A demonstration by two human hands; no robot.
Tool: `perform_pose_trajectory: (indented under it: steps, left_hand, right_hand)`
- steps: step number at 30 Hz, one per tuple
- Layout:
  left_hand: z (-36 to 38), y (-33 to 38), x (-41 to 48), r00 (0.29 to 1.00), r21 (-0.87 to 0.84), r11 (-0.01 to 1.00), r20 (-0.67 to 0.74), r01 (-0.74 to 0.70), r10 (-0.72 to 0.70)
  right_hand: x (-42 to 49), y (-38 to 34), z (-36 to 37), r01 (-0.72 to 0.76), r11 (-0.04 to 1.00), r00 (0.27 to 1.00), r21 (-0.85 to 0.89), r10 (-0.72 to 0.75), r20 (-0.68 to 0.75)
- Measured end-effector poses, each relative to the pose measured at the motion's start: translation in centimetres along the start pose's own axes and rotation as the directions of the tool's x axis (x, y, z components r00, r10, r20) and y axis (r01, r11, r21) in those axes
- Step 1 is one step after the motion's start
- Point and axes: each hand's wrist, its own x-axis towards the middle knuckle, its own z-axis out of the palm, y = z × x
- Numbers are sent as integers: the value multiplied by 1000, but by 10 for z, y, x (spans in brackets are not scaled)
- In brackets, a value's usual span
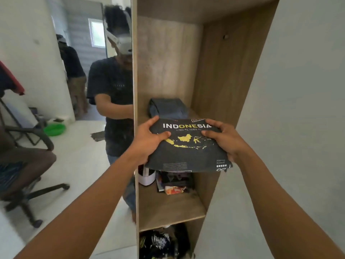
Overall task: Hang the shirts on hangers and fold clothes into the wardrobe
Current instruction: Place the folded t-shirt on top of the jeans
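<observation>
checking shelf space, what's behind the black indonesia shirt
A folded blue-grey garment lies on the wooden shelf behind the black folded Indonesia-print shirt. The shirt hides its near edge and the shelf's front.

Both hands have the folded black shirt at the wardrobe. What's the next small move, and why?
Probably ease the shirt forward and lower it onto the shelf near the folded blue garment: the left hand and right hand grip its sides, holding it folded at that shelf's front.
</observation>
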Motion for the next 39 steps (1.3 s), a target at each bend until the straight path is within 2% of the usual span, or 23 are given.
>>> perform_pose_trajectory:
  steps: [3,7,14,16,18,20,22,27,30,33,35,37,39]
  left_hand:
    - [15,18,39,999,49,999,-49,10,-8]
    - [30,19,93,994,28,998,-103,47,-44]
    - [53,5,175,972,19,1000,-231,-23,26]
    - [55,-18,193,966,21,997,-249,77,-69]
    - [56,-51,197,950,64,973,-243,220,-198]
    - [55,-80,196,921,139,929,-241,344,-305]
    - [51,-91,194,904,190,905,-283,380,-320]
    - [38,-92,229,880,311,876,-422,368,-220]
    - [38,-89,260,865,324,860,-448,394,-227]
    - [41,-96,284,870,334,849,-422,409,-254]
    - [42,-102,294,867,301,865,-431,400,-251]
    - [39,-108,301,863,179,915,-435,362,-257]
    - [37,-105,302,868,11,953,-416,304,-272]
  right_hand:
    - [41,-20,-11,12,1000,1000,24,-13,26]
    - [107,-33,-15,12,1000,997,1,-12,77]
    - [226,-17,-17,115,993,987,4,-115,114]
    - [246,9,-18,56,998,991,-33,-52,126]
    - [255,42,-19,-70,989,977,-128,93,189]
    - [261,69,-27,-185,943,924,-278,263,277]
    - [272,85,-36,-201,909,889,-364,325,322]
    - [317,87,-30,-183,883,945,-433,280,170]
    - [347,87,-13,-172,848,965,-501,247,86]
    - [366,96,8,-57,779,975,-625,177,131]
    - [370,93,19,-28,845,975,-534,140,170]
    - [374,90,17,-159,960,969,-229,197,152]
    - [380,93,10,-265,963,959,35,260,117]
